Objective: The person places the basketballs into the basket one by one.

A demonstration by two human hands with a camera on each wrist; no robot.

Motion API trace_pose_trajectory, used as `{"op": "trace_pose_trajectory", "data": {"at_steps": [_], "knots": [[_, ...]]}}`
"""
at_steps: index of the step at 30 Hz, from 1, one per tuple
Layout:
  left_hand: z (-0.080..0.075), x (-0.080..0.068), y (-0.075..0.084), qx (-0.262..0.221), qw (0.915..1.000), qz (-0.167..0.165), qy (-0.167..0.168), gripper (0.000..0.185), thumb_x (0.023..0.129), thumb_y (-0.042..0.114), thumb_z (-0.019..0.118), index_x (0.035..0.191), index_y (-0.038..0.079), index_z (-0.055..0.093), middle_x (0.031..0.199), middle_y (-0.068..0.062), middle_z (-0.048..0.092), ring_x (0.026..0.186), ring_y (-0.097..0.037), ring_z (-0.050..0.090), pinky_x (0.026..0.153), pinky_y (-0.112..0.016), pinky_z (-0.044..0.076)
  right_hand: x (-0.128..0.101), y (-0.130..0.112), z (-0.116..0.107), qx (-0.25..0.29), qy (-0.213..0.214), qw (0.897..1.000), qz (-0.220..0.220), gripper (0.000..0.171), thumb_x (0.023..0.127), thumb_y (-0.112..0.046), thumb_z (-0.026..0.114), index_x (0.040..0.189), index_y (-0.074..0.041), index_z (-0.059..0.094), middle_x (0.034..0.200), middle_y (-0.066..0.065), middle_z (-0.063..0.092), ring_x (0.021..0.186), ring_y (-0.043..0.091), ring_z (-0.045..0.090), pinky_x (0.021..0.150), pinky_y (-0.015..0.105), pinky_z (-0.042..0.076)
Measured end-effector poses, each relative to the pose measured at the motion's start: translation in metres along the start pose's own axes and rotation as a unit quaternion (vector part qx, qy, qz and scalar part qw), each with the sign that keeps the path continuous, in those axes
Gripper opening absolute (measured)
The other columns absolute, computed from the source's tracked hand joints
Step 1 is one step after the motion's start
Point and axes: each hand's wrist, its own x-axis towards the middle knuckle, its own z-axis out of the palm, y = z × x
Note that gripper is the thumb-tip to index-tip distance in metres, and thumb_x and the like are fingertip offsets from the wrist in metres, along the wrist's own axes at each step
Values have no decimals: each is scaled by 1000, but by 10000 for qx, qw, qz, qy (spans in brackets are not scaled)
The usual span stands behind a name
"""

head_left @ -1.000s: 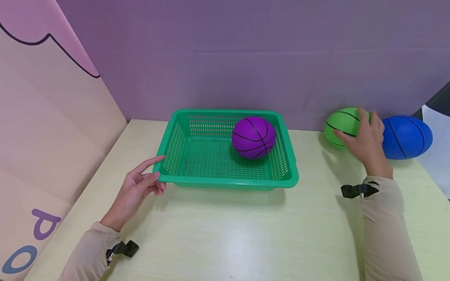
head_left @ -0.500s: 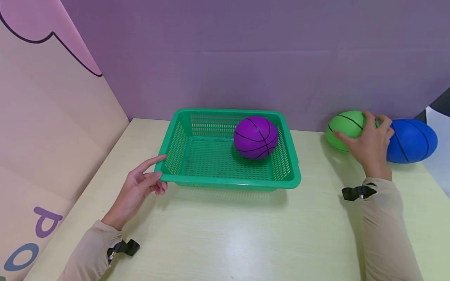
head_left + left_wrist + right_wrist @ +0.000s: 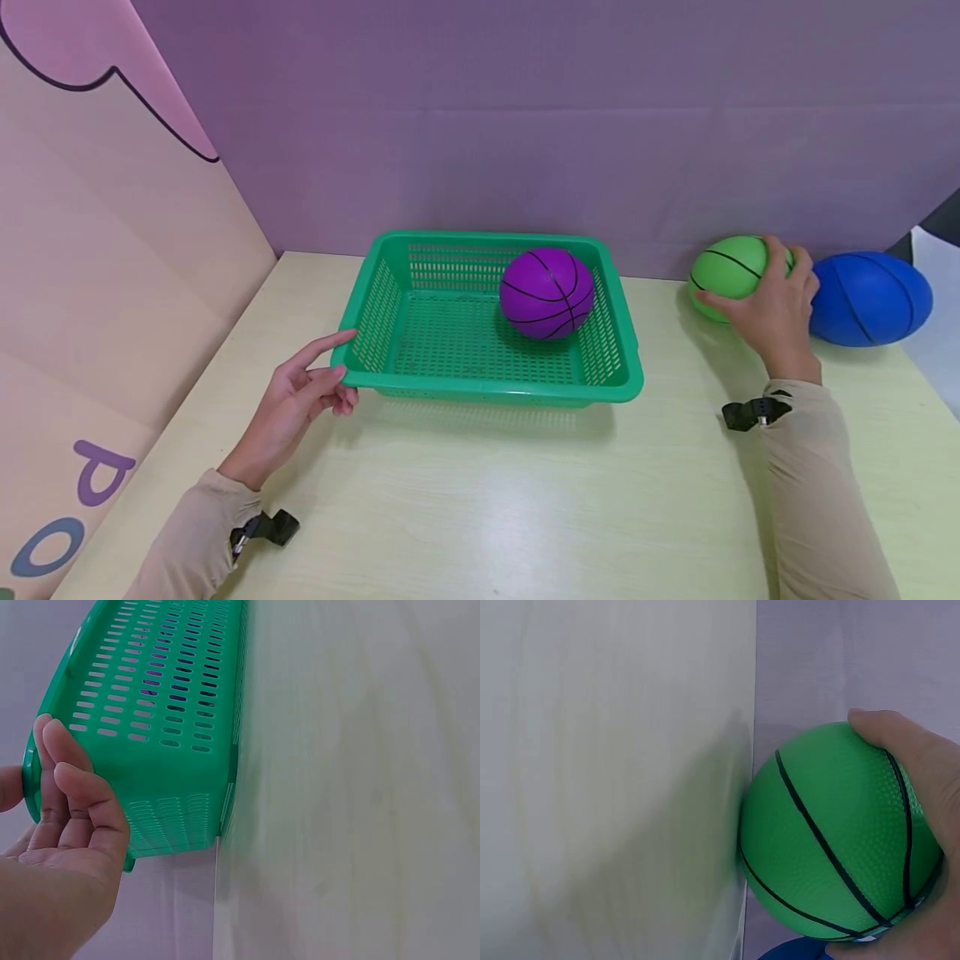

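Note:
A green plastic basket (image 3: 480, 388) with slotted walls stands on the table, a purple ball with black lines (image 3: 546, 293) resting inside at its right end. My left hand (image 3: 288, 408) holds the basket's near left corner, thumb on the rim and the other fingers beneath it, as the left wrist view shows. At the far right, my right hand (image 3: 776, 312) grips a green ball (image 3: 832, 832), thumb on one side and fingers curled over the other. Just right of that hand lies a blue ball (image 3: 873, 298), partly overlapped by it in the head view.
The pale wooden table (image 3: 480, 500) meets a purple backdrop (image 3: 480, 117) behind the basket. A printed panel (image 3: 97, 275) slants along the left side. Past the blue ball, the table's right edge borders a white surface (image 3: 937, 317).
My right hand has settled onto the green ball, its fingers closing round it, and the ball has shifted slightly left. My left hand stays at the basket corner.

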Motion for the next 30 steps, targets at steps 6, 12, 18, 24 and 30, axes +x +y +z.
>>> {"op": "trace_pose_trajectory", "data": {"at_steps": [6, 12, 18, 24, 30], "knots": [[-1, -1, -1, 23, 10000, 35, 14, 50, 105, 12, 52, 151, 1, 36, 78, -6, 70, 72, -17, 65, 67, -27, 54, -1, 0, 0, 15, 68, 10000, -27, 111, 79, -47, 81, 159, -17, 10, 159, 20, 5, 138, 51, 13, 93, 77, 27], [-1, -1, -2, 35, 10000, 63, 19, 48, 105, 11, 50, 151, 2, 37, 78, -5, 70, 72, -18, 65, 67, -28, 53, 0, 0, 1, -71, 172, 9998, -49, 108, 80, -47, 80, 158, -16, 13, 157, 22, 9, 137, 52, 16, 90, 78, 28], [-1, -2, -3, -16, 10000, 41, -30, 50, 105, 11, 51, 152, 2, 35, 78, -6, 70, 72, -18, 66, 67, -27, 53, -1, 0, 0, -108, 317, 9994, -86, 106, 79, -44, 81, 158, -16, 17, 157, 22, 13, 138, 50, 18, 89, 78, 30], [0, -2, -1, 8, 10000, 8, -19, 52, 105, 12, 52, 152, 2, 34, 77, -6, 70, 72, -17, 66, 67, -26, 53, -2, -1, 0, -24, 315, 9995, -76, 104, 80, -46, 80, 159, -18, 17, 158, 21, 14, 138, 50, 20, 90, 77, 31], [1, -1, 0, 48, 10000, 5, -34, 52, 105, 13, 52, 153, 3, 34, 78, -7, 70, 72, -17, 66, 67, -26, 53, -1, -7, -2, 66, 475, 9985, -250, 103, 79, -44, 80, 158, -19, 20, 156, 21, 17, 138, 48, 21, 91, 76, 32]]}}
